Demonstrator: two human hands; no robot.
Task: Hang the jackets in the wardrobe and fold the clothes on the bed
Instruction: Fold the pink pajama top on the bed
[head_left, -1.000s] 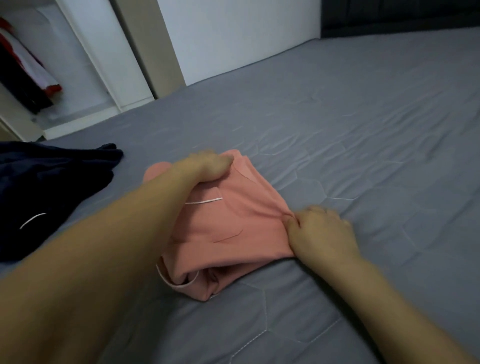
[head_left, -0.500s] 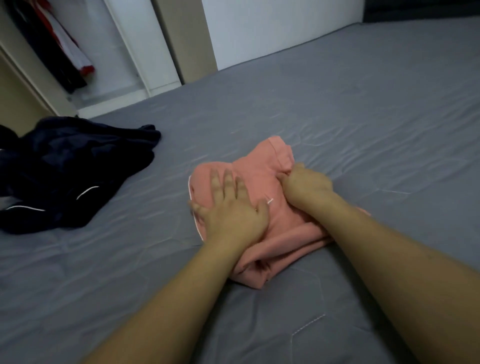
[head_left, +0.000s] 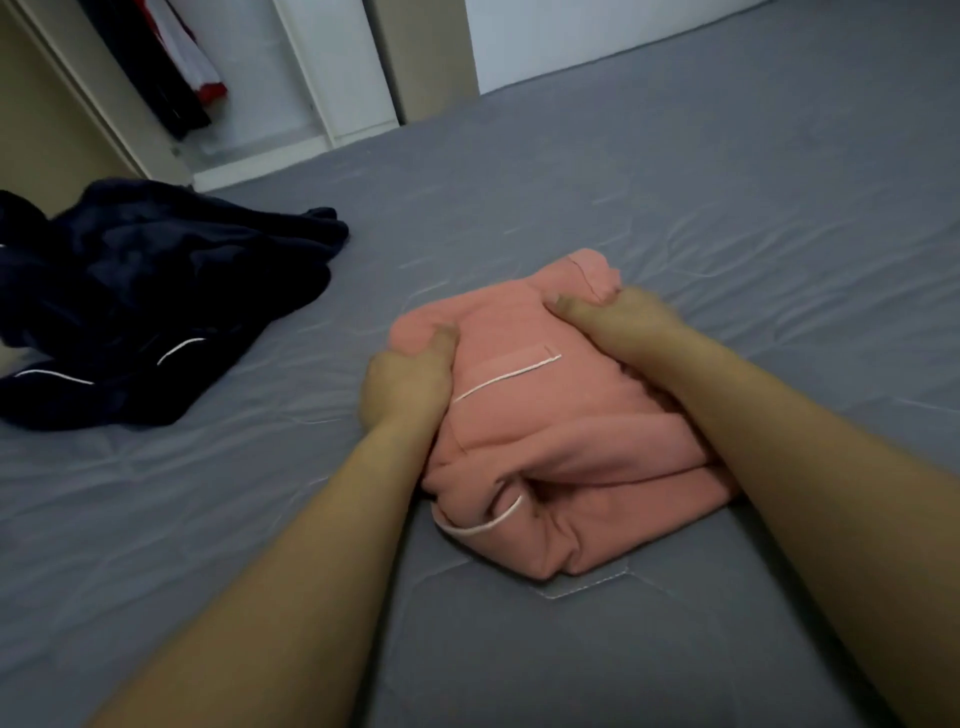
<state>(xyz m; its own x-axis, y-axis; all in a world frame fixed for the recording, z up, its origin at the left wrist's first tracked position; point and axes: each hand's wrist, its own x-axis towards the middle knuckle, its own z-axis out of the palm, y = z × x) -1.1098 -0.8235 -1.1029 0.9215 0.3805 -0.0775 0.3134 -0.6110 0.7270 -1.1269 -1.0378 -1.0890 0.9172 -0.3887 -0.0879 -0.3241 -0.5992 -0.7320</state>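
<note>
Two hands, the left hand and right hand, grip the pink garment on the bed; soft, light, floppy; best held by its edges.

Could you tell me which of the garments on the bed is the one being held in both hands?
The pink garment: the left hand and right hand grip it, while the dark navy garment lies untouched further left.

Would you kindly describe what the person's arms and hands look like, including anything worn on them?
Both forearms are bare up to the frame edge: no sleeves show. The left hand and right hand wear no gloves, and no watch, bracelet or ring is visible. The image is slightly blurred, so fine details cannot be told.
</note>
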